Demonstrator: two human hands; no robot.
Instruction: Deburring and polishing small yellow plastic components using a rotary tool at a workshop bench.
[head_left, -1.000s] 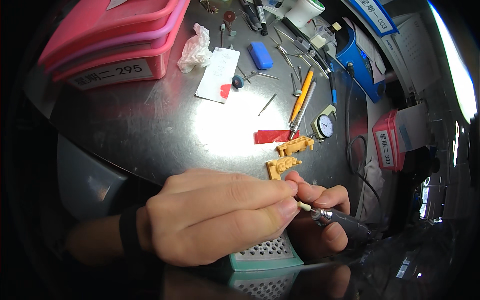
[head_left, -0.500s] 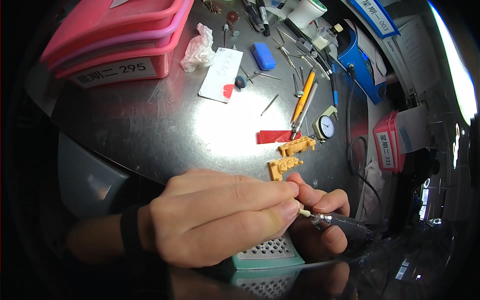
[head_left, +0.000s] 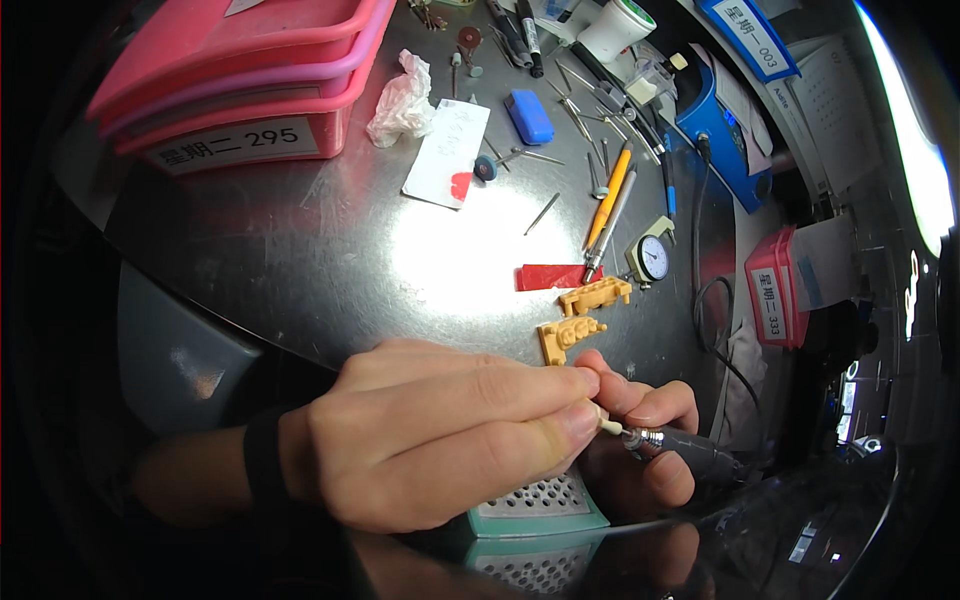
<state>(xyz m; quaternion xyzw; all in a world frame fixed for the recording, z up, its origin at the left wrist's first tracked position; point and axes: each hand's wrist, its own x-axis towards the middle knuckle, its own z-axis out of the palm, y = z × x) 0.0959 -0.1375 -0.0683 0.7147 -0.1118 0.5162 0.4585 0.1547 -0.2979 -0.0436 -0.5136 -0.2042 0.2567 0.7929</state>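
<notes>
While the left hand [head_left: 440,440] closes thumb and forefinger on a small pale workpiece [head_left: 607,424], almost wholly hidden in that grip, the right hand [head_left: 640,440] lies partly behind it with its fingers wrapped round a dark rotary handpiece [head_left: 690,455]. The metal nose of the handpiece points at the workpiece and appears to touch it; the tool tip itself is too small to make out. Both hands work low in the view, just above a pale green perforated tray [head_left: 540,505], at the near edge of the polished metal surface [head_left: 300,260].

Just beyond the fingertips lie two orange tooth-row models [head_left: 583,315], side by side and close together, with a red strip [head_left: 550,277] beside them. Further back are a round dial gauge [head_left: 651,258], an orange pencil [head_left: 610,195], a blue block [head_left: 529,116], a white card [head_left: 447,152], a crumpled tissue [head_left: 402,98] and scattered burs and shanks. Stacked pink trays [head_left: 240,75] occupy the far left corner; a blue control unit [head_left: 725,125] and a red labelled box [head_left: 775,290] stand at the right.

As a judgement, the trimming of the pale piece is under way: it is gripped and the tool is applied, but how much of its outline is finished cannot be told. The two orange models rest untouched, seemingly waiting for the piece to be tried on them.
</notes>
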